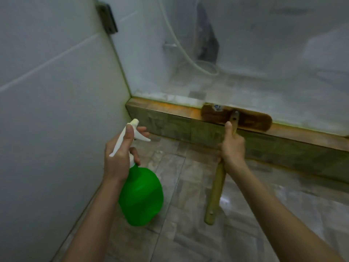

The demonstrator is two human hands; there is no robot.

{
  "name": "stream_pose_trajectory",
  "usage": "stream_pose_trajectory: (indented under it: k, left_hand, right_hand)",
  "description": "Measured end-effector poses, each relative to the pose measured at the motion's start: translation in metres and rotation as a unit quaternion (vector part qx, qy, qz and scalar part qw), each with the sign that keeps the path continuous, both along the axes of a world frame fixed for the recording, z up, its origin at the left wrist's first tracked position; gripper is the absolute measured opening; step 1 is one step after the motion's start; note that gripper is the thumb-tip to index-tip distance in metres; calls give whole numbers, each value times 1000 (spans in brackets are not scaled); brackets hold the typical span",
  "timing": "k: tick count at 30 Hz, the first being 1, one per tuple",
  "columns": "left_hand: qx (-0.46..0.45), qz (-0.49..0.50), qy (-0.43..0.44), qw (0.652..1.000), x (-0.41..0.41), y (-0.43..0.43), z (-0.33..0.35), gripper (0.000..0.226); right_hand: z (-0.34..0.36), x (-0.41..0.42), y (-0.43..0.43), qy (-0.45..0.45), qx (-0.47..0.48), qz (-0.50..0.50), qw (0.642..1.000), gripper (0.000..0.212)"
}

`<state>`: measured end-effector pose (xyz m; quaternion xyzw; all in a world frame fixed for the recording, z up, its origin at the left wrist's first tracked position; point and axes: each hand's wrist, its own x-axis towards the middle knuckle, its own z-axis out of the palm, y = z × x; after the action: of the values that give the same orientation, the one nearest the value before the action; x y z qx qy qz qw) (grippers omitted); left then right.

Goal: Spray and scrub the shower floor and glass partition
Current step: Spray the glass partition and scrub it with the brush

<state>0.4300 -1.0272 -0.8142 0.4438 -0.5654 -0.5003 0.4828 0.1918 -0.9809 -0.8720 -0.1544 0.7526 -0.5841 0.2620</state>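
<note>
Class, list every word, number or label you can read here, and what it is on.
No text can be read.
The sticker on the brush: blue and white, too blurred to read.
The spray bottle: no label in view.

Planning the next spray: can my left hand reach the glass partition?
Probably yes: the left hand, holding the spray bottle, has open space up to the glass partition; the brush lies further right.
</note>
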Motion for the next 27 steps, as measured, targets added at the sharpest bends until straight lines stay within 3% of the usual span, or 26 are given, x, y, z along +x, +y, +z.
stream_pose_trajectory:
  k: [5, 8, 14, 19, 24, 27]
  left_hand:
    - [-19, 2, -5, 1000, 24, -22, 10, 36]
    - [-23, -9, -10, 1000, 40, -32, 12, 34]
    - [-27, 22, -3, 999, 60, -44, 7, 35]
    - [-29, 37, 10, 999, 66, -39, 0, 34]
    - [-29, 34, 28, 999, 73, -34, -4, 49]
    - [-32, 30, 34, 998, 71, -31, -8, 39]
  right_hand:
    - [15, 82, -88, -15, -13, 87, 996, 52]
    - [12, 91, -98, 2, -7, 119, 993, 53]
    - [0, 85, -85, 8, -29, 27, 999, 52]
    - [28, 144, -142, -9, 2, 156, 988, 48]
    - [40, 128, -112, 92, 7, 299, 950, 37]
    - [57, 102, -105, 260, 22, 294, 919, 26]
